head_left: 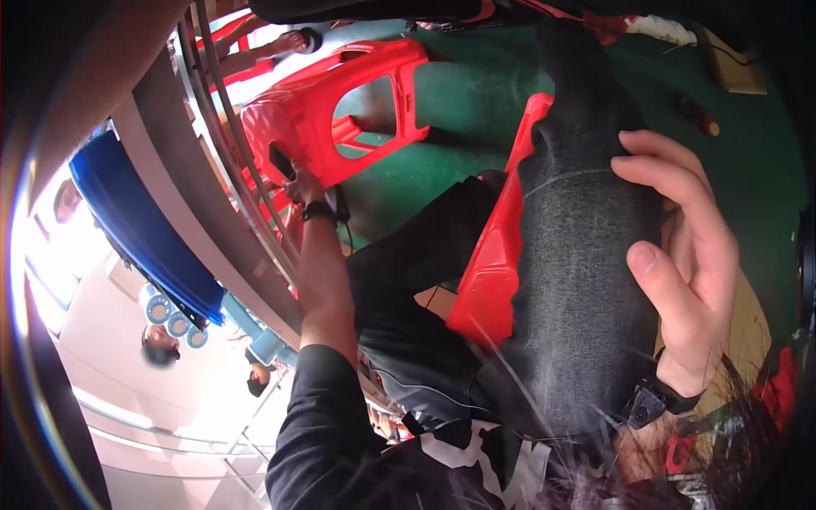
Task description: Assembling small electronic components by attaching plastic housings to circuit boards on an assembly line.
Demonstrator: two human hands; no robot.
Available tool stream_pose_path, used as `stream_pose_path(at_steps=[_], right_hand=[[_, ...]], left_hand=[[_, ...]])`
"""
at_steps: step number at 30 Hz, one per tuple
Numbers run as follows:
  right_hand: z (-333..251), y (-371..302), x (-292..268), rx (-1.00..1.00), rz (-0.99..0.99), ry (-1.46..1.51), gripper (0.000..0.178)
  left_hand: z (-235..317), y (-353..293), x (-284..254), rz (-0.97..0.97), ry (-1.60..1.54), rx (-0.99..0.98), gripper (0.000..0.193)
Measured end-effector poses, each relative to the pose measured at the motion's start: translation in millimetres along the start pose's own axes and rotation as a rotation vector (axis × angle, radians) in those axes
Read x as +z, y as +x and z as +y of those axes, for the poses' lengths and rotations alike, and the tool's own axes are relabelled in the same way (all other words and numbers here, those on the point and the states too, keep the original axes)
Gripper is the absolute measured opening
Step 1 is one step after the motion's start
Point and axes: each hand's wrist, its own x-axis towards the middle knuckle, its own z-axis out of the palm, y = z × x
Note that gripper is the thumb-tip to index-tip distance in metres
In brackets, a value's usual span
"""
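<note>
My left hand (301,186) reaches out beside a red plastic stool (297,93). Its fingers are closed on a small black rectangular thing (280,161), whose kind I cannot make out. A dark band with a small device circles that wrist. On the right, my right hand (684,246) lies against a dark grey denim trouser leg (578,246), thumb and fingers apart, with nothing seen in it. A small black camera (646,405) is strapped at the right wrist.
Another red plastic seat (489,280) shows beside the denim leg, above a green floor (463,102). Metal rails (234,127) and a curved grey edge run along the left, near a blue panel (153,221). Another person's foot (297,41) shows at the top.
</note>
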Motion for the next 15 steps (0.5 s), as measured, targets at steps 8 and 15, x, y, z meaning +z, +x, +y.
stream_pose_path(at_steps=[8, 15], right_hand=[[8, -10, -10, 0.021, -0.027, 0.03, 0.056], [11, -11, -21, 0.014, -0.004, 0.049, 0.056]], left_hand=[[9, -20, -20, -0.083, 0.149, -0.066, 0.104], [19, -81, -31, 0.051, 0.056, 0.088, 0.096]])
